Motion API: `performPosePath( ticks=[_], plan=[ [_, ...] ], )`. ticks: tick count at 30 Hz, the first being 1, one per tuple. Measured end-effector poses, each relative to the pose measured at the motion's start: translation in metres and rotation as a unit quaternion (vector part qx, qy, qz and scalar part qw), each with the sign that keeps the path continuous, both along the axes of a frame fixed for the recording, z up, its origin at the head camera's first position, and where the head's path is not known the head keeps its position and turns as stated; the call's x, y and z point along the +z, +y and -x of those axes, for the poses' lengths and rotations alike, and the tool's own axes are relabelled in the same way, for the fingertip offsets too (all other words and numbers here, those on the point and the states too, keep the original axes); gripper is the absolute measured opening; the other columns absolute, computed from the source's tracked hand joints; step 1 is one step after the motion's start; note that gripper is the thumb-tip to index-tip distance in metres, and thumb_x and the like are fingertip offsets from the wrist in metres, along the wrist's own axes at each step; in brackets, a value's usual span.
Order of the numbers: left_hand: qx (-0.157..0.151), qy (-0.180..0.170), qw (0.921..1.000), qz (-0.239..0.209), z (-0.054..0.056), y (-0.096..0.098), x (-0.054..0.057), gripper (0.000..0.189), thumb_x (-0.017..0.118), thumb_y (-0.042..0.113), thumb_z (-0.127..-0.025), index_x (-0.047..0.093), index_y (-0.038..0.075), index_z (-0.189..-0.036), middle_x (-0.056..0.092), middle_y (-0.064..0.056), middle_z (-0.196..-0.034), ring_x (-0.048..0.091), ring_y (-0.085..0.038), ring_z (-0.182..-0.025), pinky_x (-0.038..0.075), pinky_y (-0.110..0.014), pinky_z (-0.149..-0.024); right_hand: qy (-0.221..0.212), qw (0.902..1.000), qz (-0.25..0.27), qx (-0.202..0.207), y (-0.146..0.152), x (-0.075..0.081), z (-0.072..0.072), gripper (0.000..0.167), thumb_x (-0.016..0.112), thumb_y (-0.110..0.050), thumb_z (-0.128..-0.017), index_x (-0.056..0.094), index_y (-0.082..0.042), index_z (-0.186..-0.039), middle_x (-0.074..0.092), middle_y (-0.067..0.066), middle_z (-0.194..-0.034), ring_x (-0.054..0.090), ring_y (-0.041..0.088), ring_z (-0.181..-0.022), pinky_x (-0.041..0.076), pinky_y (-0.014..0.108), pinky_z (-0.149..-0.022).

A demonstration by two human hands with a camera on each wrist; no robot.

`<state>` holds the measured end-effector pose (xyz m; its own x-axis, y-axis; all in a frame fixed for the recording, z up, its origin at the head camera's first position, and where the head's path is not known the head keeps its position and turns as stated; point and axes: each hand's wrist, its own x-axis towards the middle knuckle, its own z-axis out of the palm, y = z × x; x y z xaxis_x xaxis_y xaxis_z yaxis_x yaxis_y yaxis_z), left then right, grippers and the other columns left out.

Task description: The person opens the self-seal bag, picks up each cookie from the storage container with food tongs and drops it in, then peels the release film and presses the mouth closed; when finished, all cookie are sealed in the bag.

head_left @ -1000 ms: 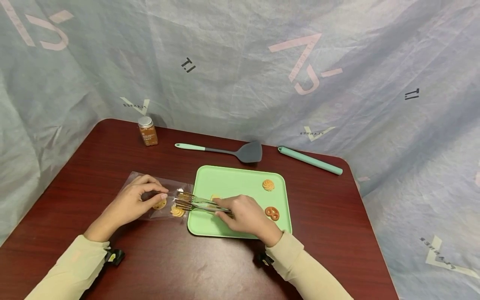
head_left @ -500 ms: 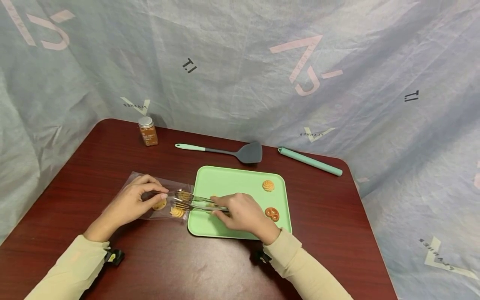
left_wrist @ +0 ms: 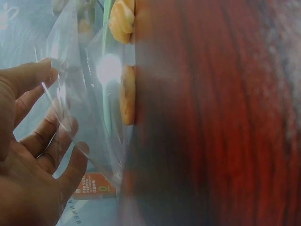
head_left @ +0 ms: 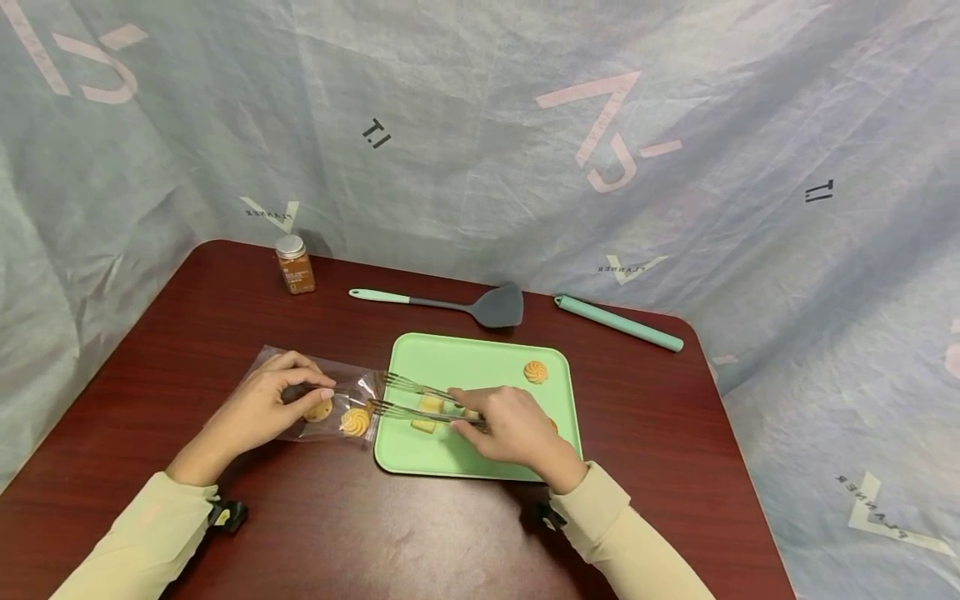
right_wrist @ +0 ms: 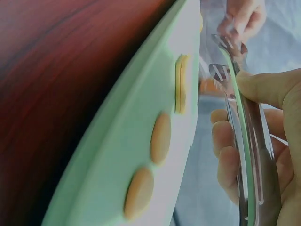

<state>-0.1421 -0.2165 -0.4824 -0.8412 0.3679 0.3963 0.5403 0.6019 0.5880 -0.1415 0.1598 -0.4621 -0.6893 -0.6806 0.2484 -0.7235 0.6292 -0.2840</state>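
Note:
My left hand [head_left: 273, 404] pinches the upper edge of a clear plastic bag [left_wrist: 70, 61] between thumb and fingers, lifting it off the table. Inside the bag lie a swirl cookie [head_left: 355, 422] and a round chip cookie [head_left: 318, 409], partly behind my thumb. My right hand [head_left: 510, 425] grips metal tongs [head_left: 420, 412] with fork-like tips, over the green tray [head_left: 465, 358]. The tips stand apart near the bag's mouth, with nothing visible between them. Under the tongs, square cookies [head_left: 423, 426] lie on the tray; my right hand partly hides others.
Another swirl cookie [head_left: 536, 372] sits at the tray's far right; a brown cookie [head_left: 553, 425] peeks out past my hand. Behind the tray lie a grey spatula [head_left: 498, 306] and a green rod [head_left: 618, 322]. A spice jar [head_left: 296, 265] stands at the back left.
My right hand has drawn the tongs rightward, off the bag, and their tips have spread. The swirl cookie in the bag is now uncovered. My left hand has stayed put.

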Motion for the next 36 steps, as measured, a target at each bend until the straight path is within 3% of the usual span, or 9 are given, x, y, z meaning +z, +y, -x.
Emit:
performPosePath(
  ticks=[3,7,13,18,24,36],
  plan=[
    [-0.001,0.002,1.0,0.0,0.0,0.001,0.0,0.013,0.083,0.008,-0.086,0.08,0.015,-0.097,0.061,0.008,-0.1,0.054,-0.016,-0.1,0.041,-0.033,-0.083,-0.005,0.9995,0.009,-0.029,0.02,0.001,-0.001,0.045,0.075,-0.035,-0.094,0.069,-0.013,-0.133,0.072,-0.007,-0.086,0.04,-0.005,-0.05,0.036,0.023,-0.046],
    [-0.002,0.004,1.0,-0.003,0.001,0.002,-0.002,0.015,0.083,0.006,-0.085,0.08,0.015,-0.096,0.061,0.007,-0.1,0.054,-0.016,-0.1,0.041,-0.031,-0.083,0.004,0.9967,0.013,-0.08,0.054,0.0,-0.001,0.047,0.079,-0.035,-0.091,0.07,-0.014,-0.131,0.054,-0.017,-0.065,0.036,-0.001,-0.049,0.034,0.026,-0.044],
    [-0.003,0.0,1.0,-0.001,0.0,0.002,-0.001,0.014,0.083,0.008,-0.086,0.08,0.016,-0.097,0.061,0.007,-0.101,0.053,-0.015,-0.1,0.041,-0.03,-0.083,0.01,0.9868,0.016,-0.161,0.112,-0.002,-0.006,0.049,0.081,-0.035,-0.088,0.071,-0.014,-0.131,0.039,-0.017,-0.053,0.033,0.002,-0.048,0.031,0.03,-0.045],
    [-0.005,-0.003,1.0,0.0,0.001,0.001,0.001,0.014,0.082,0.007,-0.087,0.08,0.015,-0.098,0.061,0.007,-0.102,0.054,-0.016,-0.101,0.041,-0.032,-0.084,-0.002,0.9755,0.014,-0.219,0.151,-0.004,-0.014,0.051,0.082,-0.033,-0.087,0.07,-0.012,-0.132,0.048,-0.017,-0.055,0.035,0.004,-0.048,0.032,0.032,-0.047],
    [-0.003,-0.012,0.9999,0.009,0.0,0.001,0.001,0.013,0.081,0.01,-0.088,0.08,0.016,-0.1,0.061,0.007,-0.104,0.055,-0.017,-0.102,0.044,-0.035,-0.083,-0.007,0.9695,0.0,-0.245,0.173,-0.005,-0.02,0.053,0.08,-0.034,-0.089,0.067,-0.012,-0.135,0.045,-0.019,-0.052,0.038,0.008,-0.05,0.035,0.033,-0.05],
    [0.009,-0.03,0.9995,0.009,-0.001,0.001,-0.001,0.011,0.081,0.013,-0.09,0.08,0.016,-0.1,0.061,0.006,-0.104,0.054,-0.018,-0.102,0.044,-0.041,-0.084,0.001,0.969,0.003,-0.247,0.182,-0.011,-0.022,0.05,0.08,-0.034,-0.089,0.07,-0.009,-0.13,0.044,-0.019,-0.052,0.037,0.007,-0.049,0.035,0.032,-0.048]
  ],
)
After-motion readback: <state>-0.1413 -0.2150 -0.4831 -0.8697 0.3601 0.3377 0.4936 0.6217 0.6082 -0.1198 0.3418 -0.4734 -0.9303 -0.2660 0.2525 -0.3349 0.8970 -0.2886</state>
